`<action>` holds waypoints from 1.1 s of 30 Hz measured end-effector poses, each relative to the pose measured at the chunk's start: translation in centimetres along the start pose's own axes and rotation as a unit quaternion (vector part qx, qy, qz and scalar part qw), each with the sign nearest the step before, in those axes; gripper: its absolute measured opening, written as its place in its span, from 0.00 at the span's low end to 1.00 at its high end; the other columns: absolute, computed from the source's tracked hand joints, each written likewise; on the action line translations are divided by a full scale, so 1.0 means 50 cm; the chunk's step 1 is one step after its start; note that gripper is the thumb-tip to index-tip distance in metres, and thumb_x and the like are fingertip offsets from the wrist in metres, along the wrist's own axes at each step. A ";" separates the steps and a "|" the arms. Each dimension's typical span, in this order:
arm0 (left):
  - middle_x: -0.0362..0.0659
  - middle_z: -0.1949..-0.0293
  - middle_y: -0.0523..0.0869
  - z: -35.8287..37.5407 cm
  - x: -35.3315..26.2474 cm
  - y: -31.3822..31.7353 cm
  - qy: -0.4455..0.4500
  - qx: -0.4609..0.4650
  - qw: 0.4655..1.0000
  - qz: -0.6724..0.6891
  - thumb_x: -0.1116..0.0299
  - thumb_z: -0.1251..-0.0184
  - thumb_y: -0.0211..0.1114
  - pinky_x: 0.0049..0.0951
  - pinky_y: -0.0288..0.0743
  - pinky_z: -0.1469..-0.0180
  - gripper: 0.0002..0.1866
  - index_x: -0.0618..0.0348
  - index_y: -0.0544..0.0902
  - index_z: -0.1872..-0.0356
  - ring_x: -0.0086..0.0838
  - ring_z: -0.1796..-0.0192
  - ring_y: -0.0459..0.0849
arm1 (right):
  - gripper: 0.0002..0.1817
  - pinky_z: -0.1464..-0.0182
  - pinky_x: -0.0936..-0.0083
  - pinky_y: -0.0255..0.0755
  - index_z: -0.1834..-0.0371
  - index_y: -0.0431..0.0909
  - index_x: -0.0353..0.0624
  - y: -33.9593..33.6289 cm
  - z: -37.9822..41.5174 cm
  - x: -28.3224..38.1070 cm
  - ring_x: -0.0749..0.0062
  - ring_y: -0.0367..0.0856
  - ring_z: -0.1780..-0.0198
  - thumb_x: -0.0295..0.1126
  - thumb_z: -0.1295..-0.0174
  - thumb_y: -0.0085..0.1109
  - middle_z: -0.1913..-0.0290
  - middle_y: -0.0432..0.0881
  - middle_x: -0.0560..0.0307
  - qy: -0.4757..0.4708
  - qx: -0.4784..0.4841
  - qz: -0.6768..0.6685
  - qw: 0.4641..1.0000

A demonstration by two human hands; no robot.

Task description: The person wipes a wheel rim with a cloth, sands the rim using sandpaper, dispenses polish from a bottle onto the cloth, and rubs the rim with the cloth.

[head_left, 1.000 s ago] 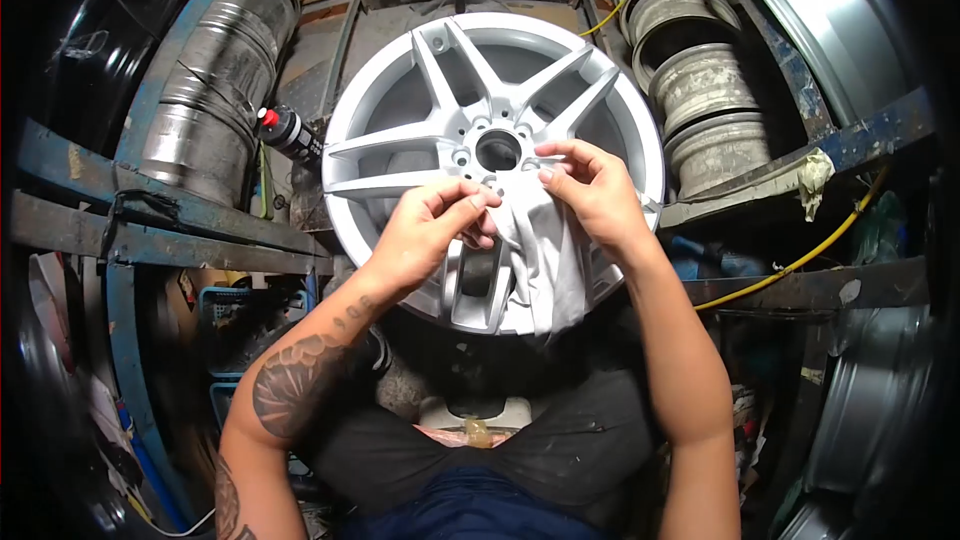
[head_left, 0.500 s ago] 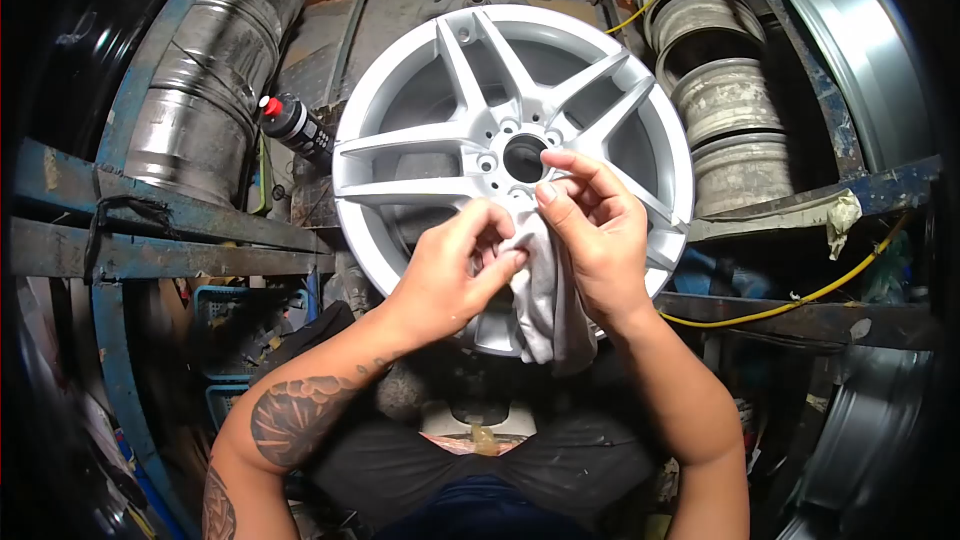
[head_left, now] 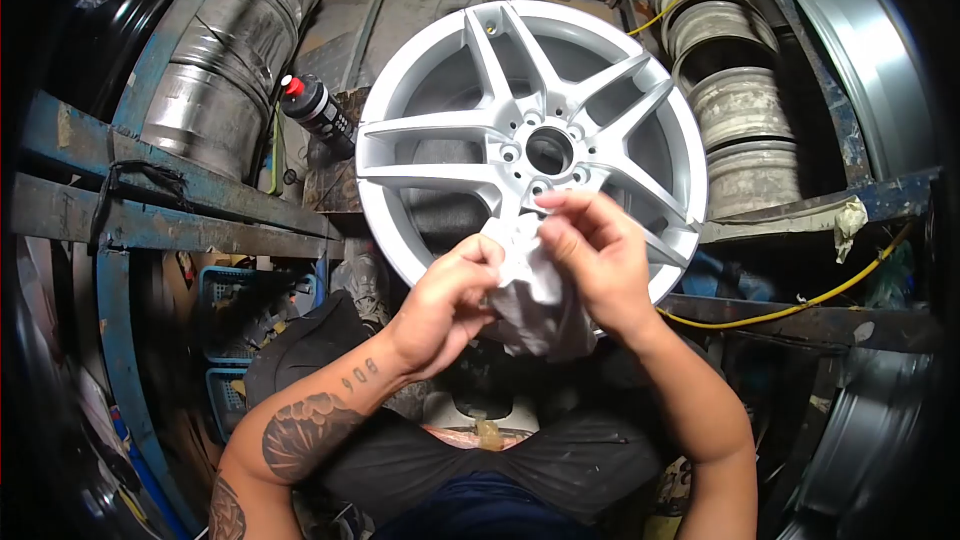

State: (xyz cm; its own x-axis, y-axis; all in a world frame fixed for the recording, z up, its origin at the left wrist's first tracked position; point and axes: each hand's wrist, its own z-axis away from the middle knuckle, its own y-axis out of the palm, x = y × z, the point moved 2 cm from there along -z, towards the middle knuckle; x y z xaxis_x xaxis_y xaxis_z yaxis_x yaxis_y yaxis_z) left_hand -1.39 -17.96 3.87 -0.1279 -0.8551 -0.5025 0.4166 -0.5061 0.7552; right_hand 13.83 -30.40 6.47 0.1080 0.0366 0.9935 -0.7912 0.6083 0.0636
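A silver alloy wheel (head_left: 450, 177) with paired spokes lies face up in front of me, its round centre hole showing. Over the wheel's near part hangs a pale grey cloth (head_left: 545, 310), bunched between my hands. My left hand (head_left: 450, 295) pinches the cloth's left side with thumb and curled fingers. On the other side, my right hand (head_left: 600, 250) grips the cloth's upper edge between thumb and fingers, just below the hub. The cloth covers the nearest spokes and part of the near rim.
A dark bottle with a red cap (head_left: 318, 112) stands left of the wheel. Bare rims (head_left: 745, 105) are stacked on the right rack, metal barrels (head_left: 215, 90) on the left. A yellow hose (head_left: 800, 300) runs along the right. Blue baskets (head_left: 225, 285) sit lower left.
Both hands have drawn slightly back toward me, spreading and bunching the cloth. My right fingers have left the centre hole. The whole view has shifted a little, moving the wheel rightward.
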 end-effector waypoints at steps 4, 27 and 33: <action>0.44 0.50 0.83 -0.007 -0.002 -0.010 0.103 -0.009 0.983 0.152 0.70 0.21 0.56 0.41 0.80 0.37 0.02 0.54 0.75 0.54 0.33 0.44 0.84 | 0.17 0.48 0.67 0.82 0.43 0.84 0.39 0.042 0.039 0.008 0.58 0.88 0.52 0.23 0.36 0.72 0.52 0.86 0.49 -0.217 0.144 0.216 0.941; 0.34 0.57 0.87 -0.027 -0.036 0.011 0.161 0.016 0.869 -0.468 0.59 0.17 0.63 0.23 0.74 0.46 0.16 0.62 0.89 0.50 0.16 0.50 0.81 | 0.09 0.58 0.86 0.72 0.50 0.80 0.38 -0.048 0.004 0.024 0.88 0.76 0.62 0.32 0.23 0.64 0.62 0.82 0.67 0.103 0.065 -0.113 0.986; 0.29 0.66 0.81 -0.038 -0.048 0.027 0.061 0.035 0.953 -0.295 0.64 0.19 0.63 0.17 0.68 0.58 0.12 0.61 0.85 0.60 0.11 0.63 0.73 | 0.12 0.51 0.87 0.75 0.46 0.83 0.38 -0.077 -0.008 0.023 0.89 0.81 0.55 0.33 0.24 0.68 0.54 0.87 0.64 0.090 0.059 -0.126 0.986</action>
State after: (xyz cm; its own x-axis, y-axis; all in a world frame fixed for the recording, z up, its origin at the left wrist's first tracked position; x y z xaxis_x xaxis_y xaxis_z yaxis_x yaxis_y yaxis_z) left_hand 1.20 -16.37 5.26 -0.2139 -0.4012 -0.8907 0.2428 -0.9050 0.3493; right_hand 17.23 -32.37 7.35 0.4066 0.0438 0.9126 -0.7888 0.5208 0.3264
